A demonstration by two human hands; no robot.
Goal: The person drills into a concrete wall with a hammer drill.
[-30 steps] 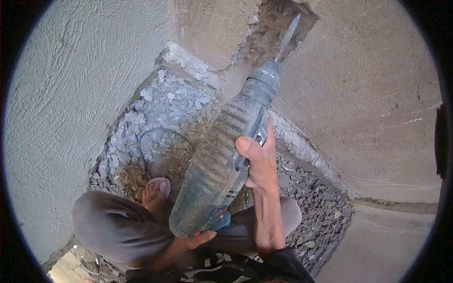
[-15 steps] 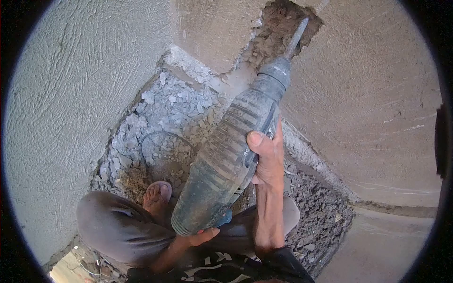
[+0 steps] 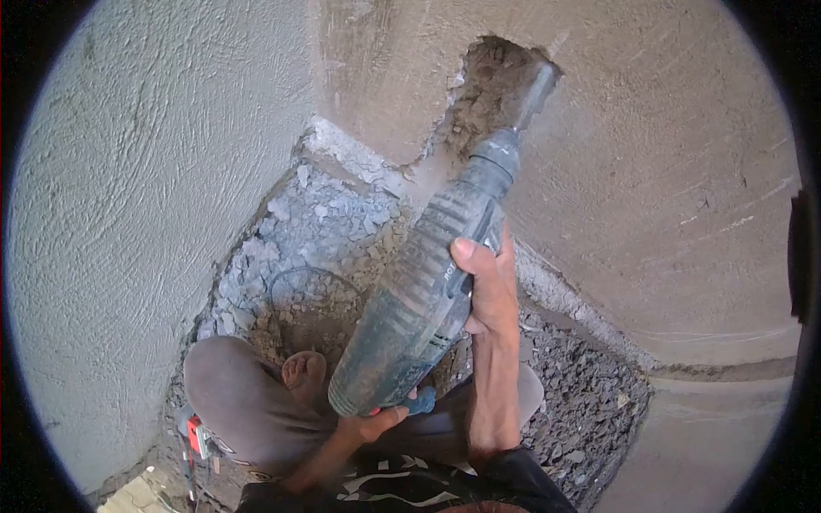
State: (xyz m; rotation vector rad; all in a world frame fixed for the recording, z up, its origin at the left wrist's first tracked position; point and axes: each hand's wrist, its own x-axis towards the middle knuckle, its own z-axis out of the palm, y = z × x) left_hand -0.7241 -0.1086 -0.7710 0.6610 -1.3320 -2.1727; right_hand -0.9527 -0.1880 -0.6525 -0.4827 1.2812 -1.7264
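Note:
A dusty dark rotary hammer (image 3: 389, 321) slants up and to the right across the middle of the head view. Its chisel bit (image 3: 536, 98) reaches to the right edge of a rough hole (image 3: 487, 98) broken into the plastered wall. My right hand (image 3: 492, 286) grips the tool's body from the right side, thumb on top and the other fingers mostly hidden beneath. At the rear end, my left hand (image 3: 374, 426) is closed around the handle, which is largely hidden by the housing.
Broken rubble (image 3: 299, 222) lies in the corner beside a grey textured wall (image 3: 162, 197). A cable (image 3: 312, 271) loops over it. Dark loose soil (image 3: 581, 393) covers the ground at right. My bent knees flank the tool; a red object (image 3: 197, 436) lies by the left one.
The bit has shifted from inside the hole's upper right to its right edge and now looks blurred. My view has tilted, and the red object has come into sight.

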